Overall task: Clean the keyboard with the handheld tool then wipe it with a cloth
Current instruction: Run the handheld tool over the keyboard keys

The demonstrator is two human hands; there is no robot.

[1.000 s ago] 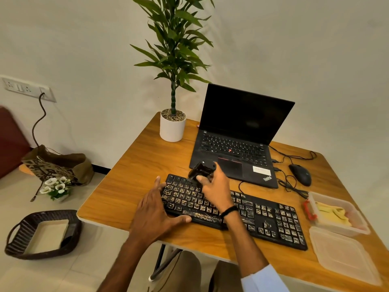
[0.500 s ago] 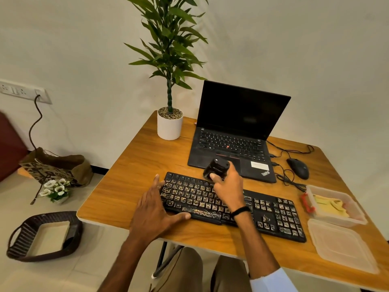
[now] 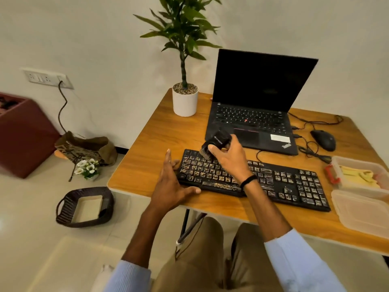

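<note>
Right hand [image 3: 229, 160] grips handheld tool [image 3: 217, 140] (tilted); brush [image 3: 205, 153] points down-left at keyboard [image 3: 284, 183].

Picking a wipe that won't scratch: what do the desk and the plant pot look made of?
Desk: wood or wood-look laminate, smooth, with grain streaks showing. Pot: white, matte, seamless; ceramic or plastic, can't tell which.

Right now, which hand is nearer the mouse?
Right. The right hand, gripping the handheld tool over the keyboard, is left of the mouse. The left hand rests at the keyboard's far-left end, farther away.
</note>
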